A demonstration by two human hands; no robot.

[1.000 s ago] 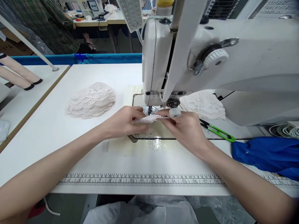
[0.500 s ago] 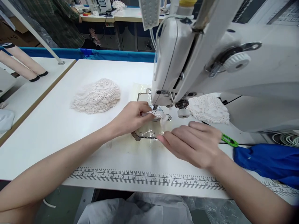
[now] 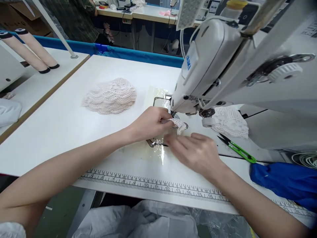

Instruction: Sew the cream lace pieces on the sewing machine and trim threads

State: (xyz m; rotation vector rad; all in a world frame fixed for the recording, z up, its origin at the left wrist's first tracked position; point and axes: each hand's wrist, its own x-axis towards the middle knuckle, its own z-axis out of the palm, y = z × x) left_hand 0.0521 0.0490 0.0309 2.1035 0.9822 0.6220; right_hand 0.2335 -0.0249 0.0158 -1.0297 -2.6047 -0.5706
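At the needle area of a white sewing machine [image 3: 203,62], my left hand [image 3: 152,124] pinches a small strip of white lace [image 3: 178,125]. The strip's free end sticks out to the right of my fingers. Just below and right of it is my right hand [image 3: 194,150], blurred, its fingers curled; whether they hold anything is too smeared to tell. A stack of white lace pieces [image 3: 111,96] lies left of the machine, and another lace pile [image 3: 230,122] is to the right, behind the machine head.
Green-handled thread snips [image 3: 237,148] lie right of my right hand, near a blue cloth [image 3: 284,183]. A printed ruler [image 3: 153,185] runs along the front edge. Thread cones [image 3: 37,49] stand at left. A person [image 3: 71,23] is beyond the table.
The view has shifted, so the machine appears farther right and more tilted. My right hand has moved slightly left, closer to my left hand, and the snips now show fully.
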